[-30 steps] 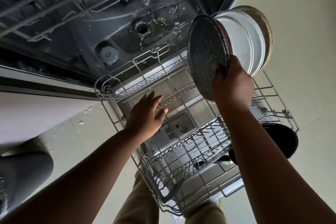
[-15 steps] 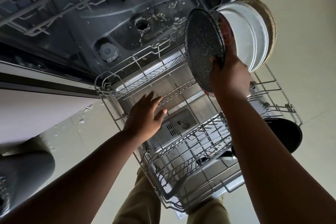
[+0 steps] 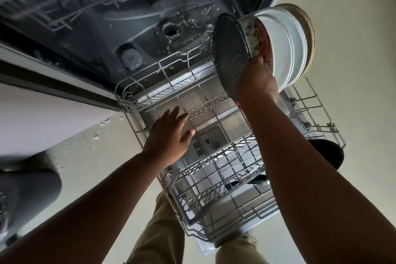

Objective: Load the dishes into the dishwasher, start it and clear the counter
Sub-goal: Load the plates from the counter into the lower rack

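Ceramic, by the look of it: your right hand (image 3: 256, 79) grips a stack of plates (image 3: 263, 49) on edge by the lower rims, fingers curled round them, held above the far right corner of the pulled-out lower rack (image 3: 214, 156), with a dark speckled plate (image 3: 230, 53) nearest you and white ones behind. Judge the stack heavy, stiff, breakable and probably slick, so a one-handed rim hold is marginal; bring your left hand (image 3: 169, 137), now flat with fingers spread over the rack's left side and holding nothing, under the stack. Peel off the speckled plate by its rim and seat it between the rack's prongs.
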Available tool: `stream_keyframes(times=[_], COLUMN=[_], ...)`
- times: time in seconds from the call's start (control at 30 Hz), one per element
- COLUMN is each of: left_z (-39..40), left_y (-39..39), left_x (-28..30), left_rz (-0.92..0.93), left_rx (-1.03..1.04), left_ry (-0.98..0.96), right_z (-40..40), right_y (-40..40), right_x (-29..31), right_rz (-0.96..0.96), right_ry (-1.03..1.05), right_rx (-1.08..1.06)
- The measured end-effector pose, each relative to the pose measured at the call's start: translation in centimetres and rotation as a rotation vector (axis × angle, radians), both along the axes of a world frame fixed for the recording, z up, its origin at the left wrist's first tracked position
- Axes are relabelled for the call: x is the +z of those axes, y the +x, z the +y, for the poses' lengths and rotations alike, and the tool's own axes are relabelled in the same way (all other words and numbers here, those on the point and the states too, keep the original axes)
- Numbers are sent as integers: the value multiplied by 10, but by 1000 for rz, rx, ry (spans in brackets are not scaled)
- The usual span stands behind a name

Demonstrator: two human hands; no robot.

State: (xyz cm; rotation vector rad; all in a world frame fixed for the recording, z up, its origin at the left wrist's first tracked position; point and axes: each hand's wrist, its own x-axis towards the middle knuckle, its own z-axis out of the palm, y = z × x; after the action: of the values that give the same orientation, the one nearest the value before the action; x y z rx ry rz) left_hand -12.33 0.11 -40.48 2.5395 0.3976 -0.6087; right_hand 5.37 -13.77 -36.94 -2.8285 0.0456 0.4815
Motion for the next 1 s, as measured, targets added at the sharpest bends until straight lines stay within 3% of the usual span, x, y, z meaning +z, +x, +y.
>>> stream_keyframes(times=[0.27,0.53,0.73,1.0], left_z=[-76,-137,-125,-141], left_y=[-60,-96,-82,-78], left_x=[-11,-28,-35,-44], left_rz=[7,95,80,77], left_rx=[191,222,226,142], left_ry=[-15,-22,2,-2], right_z=[-39,-41,-40,-112], right_y=[5,-16,-15,-73], right_x=[17,-17,-24,-32], right_rz=[117,1,91,-110], right_ry=[-143,39,314,372], right_rx=[304,261,140,321])
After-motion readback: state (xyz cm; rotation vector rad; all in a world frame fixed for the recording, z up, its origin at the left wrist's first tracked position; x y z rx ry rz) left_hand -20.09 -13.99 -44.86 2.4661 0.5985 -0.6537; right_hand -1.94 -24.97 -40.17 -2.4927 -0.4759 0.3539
